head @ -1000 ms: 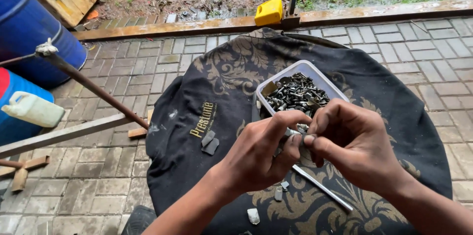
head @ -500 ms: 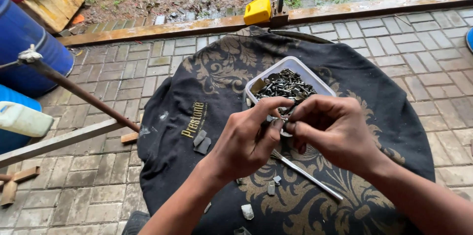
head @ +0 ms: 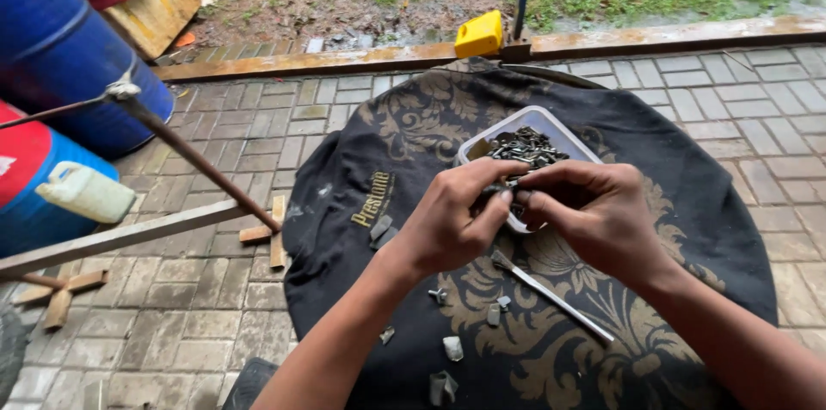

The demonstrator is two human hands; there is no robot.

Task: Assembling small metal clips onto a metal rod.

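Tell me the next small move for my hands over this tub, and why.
Probably set the small dark piece down: both the left hand and right hand pinch it over the white tub, and finished-looking bits lie on the black cloth.

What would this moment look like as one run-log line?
left hand: pinching small metal piece | right hand: pinching same piece | below: white tray of dark metal bits | on black cloth: thin metal rod

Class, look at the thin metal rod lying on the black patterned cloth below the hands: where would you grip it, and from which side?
Grip the thin metal rod near its lower right end, coming down from above with a fingertip pinch across its width. It lies flat on the black patterned cloth, so nothing can slide beneath it. Its upper left end is tucked under the left hand, while the other end lies in the open.
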